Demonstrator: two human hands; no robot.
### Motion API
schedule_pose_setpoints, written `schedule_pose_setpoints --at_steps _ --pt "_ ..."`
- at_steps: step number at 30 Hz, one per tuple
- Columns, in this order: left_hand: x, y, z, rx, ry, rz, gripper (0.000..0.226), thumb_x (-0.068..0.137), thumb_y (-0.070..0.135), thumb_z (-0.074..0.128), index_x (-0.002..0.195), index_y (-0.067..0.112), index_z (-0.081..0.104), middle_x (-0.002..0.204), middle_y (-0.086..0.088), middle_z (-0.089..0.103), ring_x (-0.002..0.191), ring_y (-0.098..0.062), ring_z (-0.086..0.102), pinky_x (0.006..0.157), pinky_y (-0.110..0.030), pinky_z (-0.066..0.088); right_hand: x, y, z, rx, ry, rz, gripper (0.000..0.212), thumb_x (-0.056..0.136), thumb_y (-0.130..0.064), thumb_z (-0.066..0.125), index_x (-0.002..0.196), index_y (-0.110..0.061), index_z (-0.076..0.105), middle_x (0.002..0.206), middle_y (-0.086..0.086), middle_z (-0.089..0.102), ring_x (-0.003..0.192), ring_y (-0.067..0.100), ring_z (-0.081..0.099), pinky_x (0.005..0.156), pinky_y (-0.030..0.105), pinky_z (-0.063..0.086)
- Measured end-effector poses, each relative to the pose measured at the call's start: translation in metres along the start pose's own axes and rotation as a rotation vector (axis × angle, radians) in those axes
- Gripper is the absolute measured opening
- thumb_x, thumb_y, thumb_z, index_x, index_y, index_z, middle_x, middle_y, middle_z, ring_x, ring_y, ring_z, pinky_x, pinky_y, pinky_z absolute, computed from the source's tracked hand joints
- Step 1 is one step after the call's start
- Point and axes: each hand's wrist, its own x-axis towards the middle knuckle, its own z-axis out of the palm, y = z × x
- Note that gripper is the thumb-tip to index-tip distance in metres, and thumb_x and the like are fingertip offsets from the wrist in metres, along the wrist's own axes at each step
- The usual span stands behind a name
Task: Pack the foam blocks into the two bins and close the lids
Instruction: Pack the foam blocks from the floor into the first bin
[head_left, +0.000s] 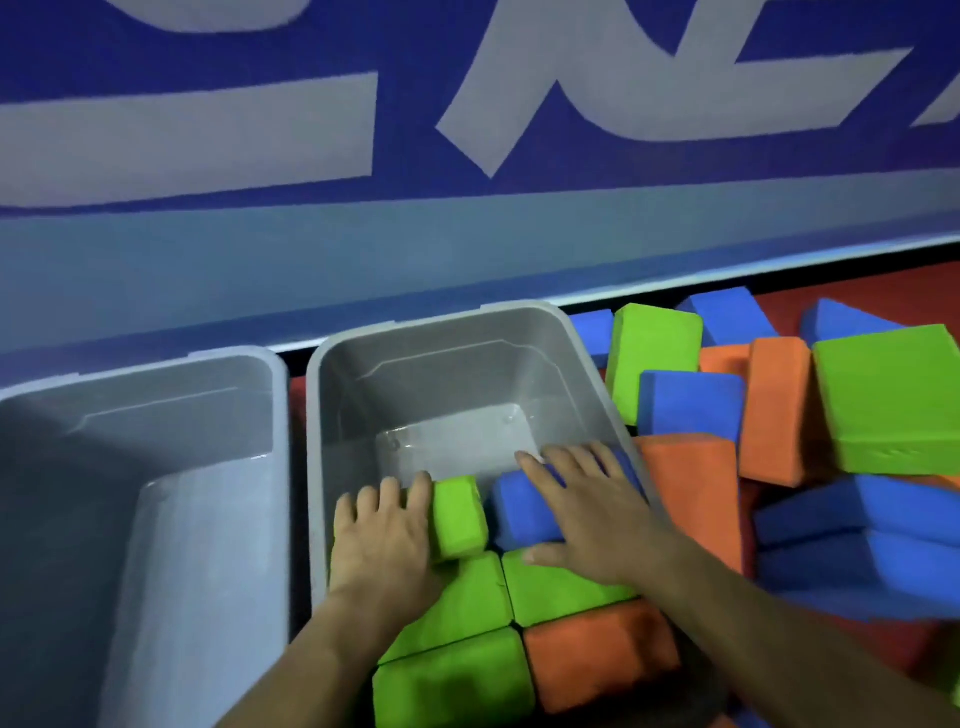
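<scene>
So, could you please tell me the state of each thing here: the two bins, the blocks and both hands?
Left bin: open, no lid, no blocks visible inside.
Right bin: open, no lid, partly filled.
Blocks in right bin: packed at near end.
Loose blocks: piled outside, right of the bins.
Left hand: flat, against small green block.
Right hand: flat on blue block.

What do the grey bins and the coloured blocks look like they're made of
The two grey open-topped bins, one empty and one part-filled, look like moulded plastic: smooth, slightly glossy walls with rounded rims and light glare on the floor. The green, blue and orange blocks look like soft foam, probably: matte, finely grainy faces and rounded edges.
</scene>
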Motion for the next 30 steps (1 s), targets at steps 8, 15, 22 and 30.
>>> schedule_pose_setpoints --at_steps 8,15,22,30 --pt "0.032 0.020 0.049 -0.048 -0.314 -0.104 0.106 0.068 0.035 0.040 0.145 0.014 -0.030 0.160 -0.015 -0.011 0.143 -0.039 -0.021 0.113 -0.059 -0.012 0.029 -0.022 0.077 0.116 0.001 0.083 0.089 0.082 -0.079 0.027 0.148 -0.020 0.033 0.149 0.011 0.042 0.138 0.035 0.035 0.112 0.058 0.012" --pt "0.036 0.020 0.053 -0.039 -0.368 -0.135 0.107 0.068 0.038 0.041 0.144 0.015 -0.031 0.160 -0.012 -0.016 0.143 -0.036 -0.023 0.115 -0.056 -0.008 0.027 -0.021 0.071 0.187 -0.037 0.037 0.085 0.083 -0.074 0.033 0.146 -0.017 0.034 0.149 0.012 0.041 0.140 0.034 0.031 0.113 0.059 0.017" --pt "0.038 0.061 0.029 -0.024 0.059 0.276 0.107 0.043 0.046 0.067 0.140 0.008 0.043 0.143 -0.028 0.040 0.130 -0.054 0.030 0.096 -0.070 0.028 -0.032 0.043 0.021 0.392 0.340 0.083 0.052 0.084 -0.039 0.057 0.130 -0.015 0.050 0.133 0.006 0.053 0.122 0.026 0.045 0.103 0.042 0.037" --pt "0.048 0.282 -0.050 -0.206 0.077 0.680 0.075 0.075 0.034 0.046 0.147 0.022 0.027 0.145 -0.014 0.033 0.138 -0.036 0.025 0.109 -0.048 0.030 -0.200 0.238 0.048 0.201 0.093 0.692 0.097 0.070 -0.063 0.055 0.149 -0.017 0.026 0.153 0.012 0.031 0.138 0.033 0.033 0.111 0.050 0.030"
